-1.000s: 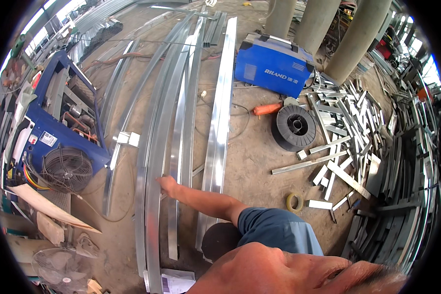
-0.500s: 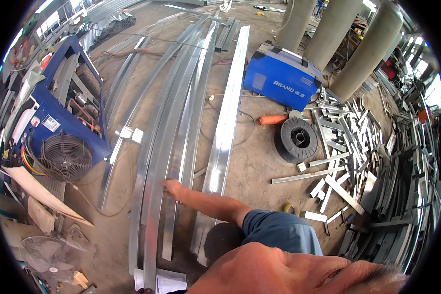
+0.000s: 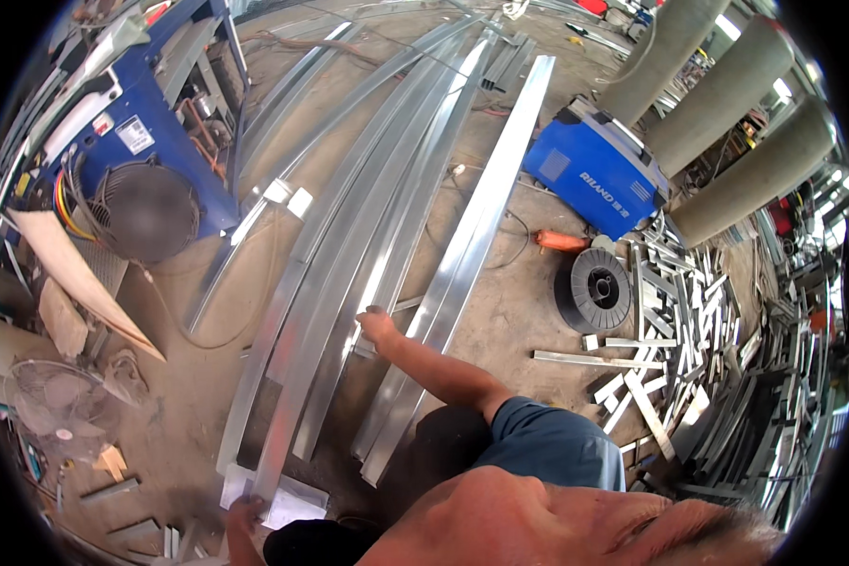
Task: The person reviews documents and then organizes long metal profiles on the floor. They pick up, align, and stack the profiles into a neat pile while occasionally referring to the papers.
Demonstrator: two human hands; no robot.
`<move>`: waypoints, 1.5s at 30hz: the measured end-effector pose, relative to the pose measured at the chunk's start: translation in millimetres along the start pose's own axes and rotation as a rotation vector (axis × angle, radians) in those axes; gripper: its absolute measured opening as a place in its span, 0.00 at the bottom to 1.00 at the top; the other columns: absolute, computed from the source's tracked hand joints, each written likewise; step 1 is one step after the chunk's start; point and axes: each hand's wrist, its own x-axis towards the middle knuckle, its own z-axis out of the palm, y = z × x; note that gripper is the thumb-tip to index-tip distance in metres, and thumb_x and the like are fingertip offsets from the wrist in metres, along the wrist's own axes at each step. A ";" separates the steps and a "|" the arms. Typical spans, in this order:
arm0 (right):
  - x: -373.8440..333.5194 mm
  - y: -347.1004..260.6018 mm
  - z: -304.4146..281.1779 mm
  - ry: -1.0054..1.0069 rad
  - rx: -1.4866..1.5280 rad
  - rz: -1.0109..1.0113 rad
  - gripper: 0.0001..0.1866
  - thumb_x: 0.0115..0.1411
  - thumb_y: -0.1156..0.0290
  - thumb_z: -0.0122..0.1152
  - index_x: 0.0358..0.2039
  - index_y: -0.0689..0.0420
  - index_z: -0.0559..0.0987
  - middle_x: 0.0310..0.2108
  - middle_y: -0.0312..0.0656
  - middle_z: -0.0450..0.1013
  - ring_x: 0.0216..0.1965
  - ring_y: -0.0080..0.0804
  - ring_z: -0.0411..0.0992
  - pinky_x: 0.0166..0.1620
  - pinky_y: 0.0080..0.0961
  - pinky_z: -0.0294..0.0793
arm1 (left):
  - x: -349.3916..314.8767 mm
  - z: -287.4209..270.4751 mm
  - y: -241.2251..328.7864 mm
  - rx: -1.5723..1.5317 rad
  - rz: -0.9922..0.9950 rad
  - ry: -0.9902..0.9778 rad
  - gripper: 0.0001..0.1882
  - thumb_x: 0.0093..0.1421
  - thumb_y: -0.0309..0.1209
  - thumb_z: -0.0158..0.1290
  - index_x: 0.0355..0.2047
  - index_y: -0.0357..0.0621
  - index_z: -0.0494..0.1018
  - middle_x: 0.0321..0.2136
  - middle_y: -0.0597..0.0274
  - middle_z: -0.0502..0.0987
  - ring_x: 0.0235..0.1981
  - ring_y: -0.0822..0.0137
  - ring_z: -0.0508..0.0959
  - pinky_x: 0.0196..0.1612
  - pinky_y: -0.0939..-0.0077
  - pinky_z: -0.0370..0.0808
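Observation:
Several long, shiny steel profiles (image 3: 349,222) lie side by side on the floor, running away from me. My right hand (image 3: 377,326) reaches across from the right, its fingers curled at the edge of a bright profile in the middle of the bundle. At the lower left, my left hand (image 3: 245,515) is closed at the near end of a long steel profile (image 3: 297,415), with its fingers partly hidden. White paper sheets (image 3: 297,502) lie under that end, beside the left hand. A separate, wide bright profile (image 3: 476,208) rests to the right of the bundle.
A blue machine with a round fan (image 3: 146,212) stands at left, above a standing fan (image 3: 57,410). On the right are a blue welding machine (image 3: 599,170), a black wire spool (image 3: 594,288), an orange-handled tool (image 3: 561,241) and heaped metal offcuts (image 3: 665,325).
My right hand has shifted rightward from one profile to a brighter one beside it. My view has tilted and shifted, so my left hand and the papers now show more fully.

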 end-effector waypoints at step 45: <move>156.6 -173.9 17.8 -0.195 -1.490 -0.194 0.73 0.43 0.27 0.67 0.74 0.53 0.34 0.73 0.60 0.17 0.72 0.67 0.15 0.66 0.72 0.25 | 344.8 118.9 658.6 0.702 0.635 1.067 0.23 0.51 0.40 0.49 0.44 0.41 0.77 0.43 0.43 0.80 0.46 0.45 0.78 0.50 0.51 0.76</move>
